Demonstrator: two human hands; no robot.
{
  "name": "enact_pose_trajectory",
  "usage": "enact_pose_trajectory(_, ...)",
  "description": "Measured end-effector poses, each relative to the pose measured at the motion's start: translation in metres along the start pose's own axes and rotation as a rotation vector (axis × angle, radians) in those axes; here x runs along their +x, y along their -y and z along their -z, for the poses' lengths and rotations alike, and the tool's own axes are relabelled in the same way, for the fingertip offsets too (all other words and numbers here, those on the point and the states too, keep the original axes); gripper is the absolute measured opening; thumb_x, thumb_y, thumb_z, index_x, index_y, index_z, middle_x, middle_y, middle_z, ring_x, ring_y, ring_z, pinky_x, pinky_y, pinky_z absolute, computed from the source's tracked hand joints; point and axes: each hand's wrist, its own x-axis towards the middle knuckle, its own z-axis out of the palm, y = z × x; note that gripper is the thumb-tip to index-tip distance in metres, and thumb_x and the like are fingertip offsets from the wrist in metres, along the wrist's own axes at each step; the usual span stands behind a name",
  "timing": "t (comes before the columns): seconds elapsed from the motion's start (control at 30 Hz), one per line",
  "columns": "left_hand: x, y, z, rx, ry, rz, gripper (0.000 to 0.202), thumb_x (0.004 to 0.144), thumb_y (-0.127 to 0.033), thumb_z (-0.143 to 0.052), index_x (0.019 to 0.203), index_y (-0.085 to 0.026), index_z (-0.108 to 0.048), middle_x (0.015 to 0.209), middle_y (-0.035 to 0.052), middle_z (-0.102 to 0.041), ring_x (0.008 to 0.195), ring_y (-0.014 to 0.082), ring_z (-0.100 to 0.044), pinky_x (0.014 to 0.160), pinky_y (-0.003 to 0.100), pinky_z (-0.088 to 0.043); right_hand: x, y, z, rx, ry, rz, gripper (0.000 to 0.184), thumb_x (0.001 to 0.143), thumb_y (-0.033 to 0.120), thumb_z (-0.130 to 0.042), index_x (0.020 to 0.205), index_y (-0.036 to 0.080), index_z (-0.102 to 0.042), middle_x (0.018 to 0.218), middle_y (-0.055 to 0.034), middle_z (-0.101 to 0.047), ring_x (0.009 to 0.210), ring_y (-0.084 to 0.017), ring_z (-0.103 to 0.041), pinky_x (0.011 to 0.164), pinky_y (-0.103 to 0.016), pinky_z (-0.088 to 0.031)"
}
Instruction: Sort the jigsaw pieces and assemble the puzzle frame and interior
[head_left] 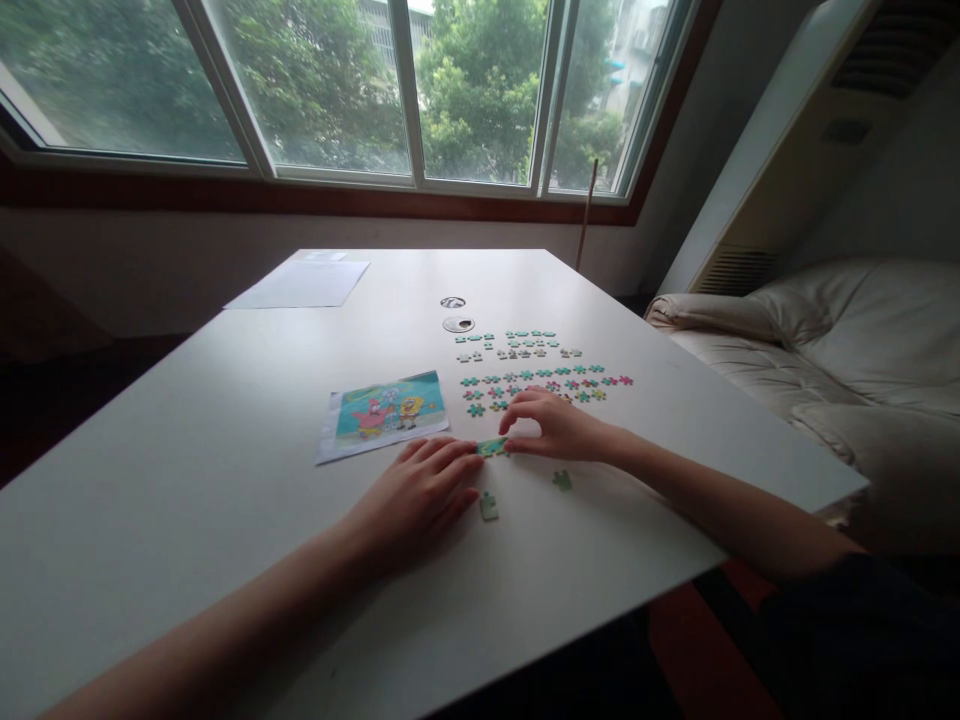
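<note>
A small strip of joined jigsaw pieces (493,448) in green and yellow lies flat on the white table between my hands. My left hand (429,485) rests palm down with fingers stretched out, its fingertips at the strip's left end. My right hand (559,425) is at the right end, thumb and index finger curved apart, with the thumb touching the strip or close beside it. Nothing shows held between them. Nearer to me lie two loose greenish pieces, one jigsaw piece (489,506) by my left thumb and another piece (562,481) below my right hand.
Several rows of loose jigsaw pieces (526,374) lie beyond my right hand. A cartoon picture sheet (390,408) is left of them. Two round items (458,325) and a paper sheet (300,284) lie farther back. A sofa (750,350) stands right of the table (187,450).
</note>
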Motion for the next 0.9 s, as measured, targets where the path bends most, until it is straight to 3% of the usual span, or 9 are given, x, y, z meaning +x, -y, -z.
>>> enact_pose_trajectory(0.4,0.0,0.001,-0.002,0.011,0.023,0.004,0.031,0.092,-0.029,-0.038,0.119,-0.02,-0.05,0.122,0.0095,-0.055,0.111,0.0267,-0.046,0.093,0.044,-0.036,-0.001,-0.001,-0.005,-0.075,-0.03,0.014,0.012,0.078,0.03,-0.062,0.082,0.02,-0.066,0.086,-0.0045,-0.064,0.084,-0.017,-0.054,0.081,-0.031,-0.038)
enact_pose_trajectory(0.73,-0.001,0.002,-0.001,0.008,0.021,0.0,0.031,0.093,-0.03,-0.038,0.12,-0.02,-0.05,0.123,0.0092,-0.054,0.113,0.0263,-0.045,0.094,0.044,-0.036,-0.011,-0.007,0.003,-0.046,-0.064,-0.006,0.011,0.08,0.025,-0.059,0.088,0.018,-0.063,0.09,-0.005,-0.065,0.087,-0.017,-0.056,0.086,-0.034,-0.039)
enact_pose_trajectory(0.9,-0.001,0.002,0.0,0.004,0.042,0.01,0.031,0.093,-0.03,-0.037,0.12,-0.02,-0.049,0.124,0.0092,-0.053,0.113,0.0261,-0.045,0.094,0.045,-0.036,-0.014,-0.006,-0.003,-0.069,-0.062,-0.009,0.015,0.079,0.029,-0.06,0.089,0.018,-0.064,0.087,-0.005,-0.064,0.085,-0.017,-0.057,0.089,-0.035,-0.039)
